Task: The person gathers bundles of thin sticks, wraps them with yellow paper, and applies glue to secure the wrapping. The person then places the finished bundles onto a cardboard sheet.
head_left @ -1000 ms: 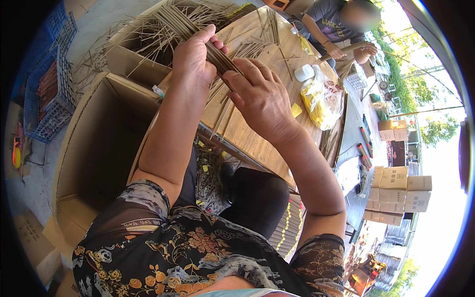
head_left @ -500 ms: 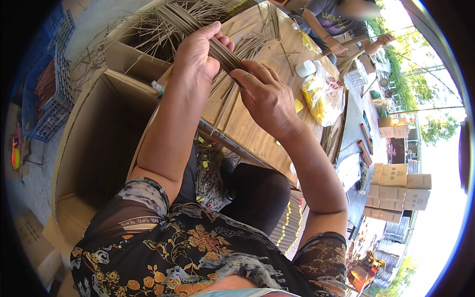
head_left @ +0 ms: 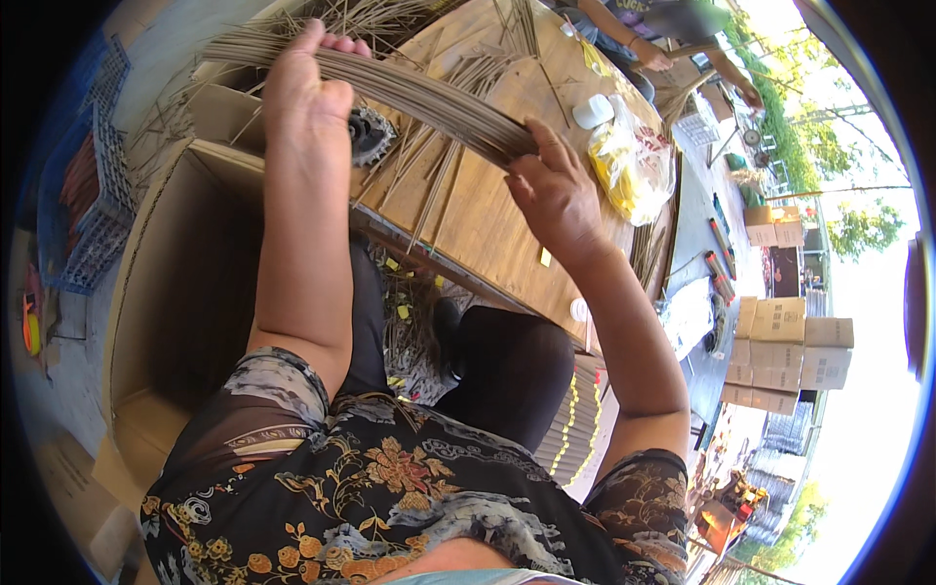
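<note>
A bundle of thin brown sticks (head_left: 429,103) stretches between my two hands, above the wooden table. My left hand (head_left: 307,93) is wrapped round it toward its far left end, thumb on top. At the other end, the fingers of my right hand (head_left: 558,195) close on the stick tips. Loose sticks (head_left: 439,190) of the same kind lie on the table (head_left: 487,234) beneath the bundle. Behind my left hand, more sticks (head_left: 366,19) are heaped in a tangle. A dark toothed round part (head_left: 370,136) shows beside my left wrist.
An open cardboard box (head_left: 185,273) stands at my left, with blue crates (head_left: 93,205) beyond. A white plastic jar (head_left: 593,112) and a clear bag with yellow pieces (head_left: 629,171) sit on the table. Across it, a person (head_left: 634,39) handles sticks. Cartons (head_left: 780,341) are stacked at right.
My left hand has moved left along with the bundle, and my right hand a little right and down. The hands are farther apart, with more of the bundle's length showing between them.
</note>
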The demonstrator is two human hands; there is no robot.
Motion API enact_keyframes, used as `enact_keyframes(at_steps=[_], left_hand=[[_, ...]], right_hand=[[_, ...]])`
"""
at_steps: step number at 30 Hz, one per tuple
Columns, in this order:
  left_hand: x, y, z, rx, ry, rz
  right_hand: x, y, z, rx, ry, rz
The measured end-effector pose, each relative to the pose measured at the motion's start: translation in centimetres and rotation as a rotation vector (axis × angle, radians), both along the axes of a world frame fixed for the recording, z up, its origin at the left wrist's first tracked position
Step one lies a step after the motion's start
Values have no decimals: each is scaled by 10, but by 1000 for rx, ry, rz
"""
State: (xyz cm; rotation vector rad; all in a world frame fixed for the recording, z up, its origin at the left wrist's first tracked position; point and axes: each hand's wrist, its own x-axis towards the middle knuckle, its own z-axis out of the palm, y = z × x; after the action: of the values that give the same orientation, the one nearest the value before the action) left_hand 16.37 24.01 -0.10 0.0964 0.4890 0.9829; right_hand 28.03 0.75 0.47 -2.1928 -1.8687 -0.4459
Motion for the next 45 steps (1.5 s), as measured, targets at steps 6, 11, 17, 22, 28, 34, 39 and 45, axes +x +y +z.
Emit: enact_keyframes(at_steps=[6, 11, 17, 22, 28, 34, 39, 45], left_hand=[[-19, 22, 0, -23, 60, 184], [-18, 30, -6, -51, 22, 203], [-16, 34, -9, -65, -75, 231], [-21, 39, -12, -93, -117, 263], [-24, 26, 3, -71, -153, 123], [-17, 26, -13, 213, -512, -440], [3, 3, -9, 328, -303, -523], [32, -39, -14, 413, -299, -733]], right_hand=[[38, -19, -16, 281, 900, -321], [58, -34, -57, -226, 646, -430], [63, -22, -87, -392, 377, -421], [69, -16, -88, -259, 335, -495], [96, 37, -37, 84, 819, -473], [69, 102, 58, 428, 1729, 249], [25, 68, 50, -23, 1315, 93], [-35, 15, 16, -328, 1639, -61]])
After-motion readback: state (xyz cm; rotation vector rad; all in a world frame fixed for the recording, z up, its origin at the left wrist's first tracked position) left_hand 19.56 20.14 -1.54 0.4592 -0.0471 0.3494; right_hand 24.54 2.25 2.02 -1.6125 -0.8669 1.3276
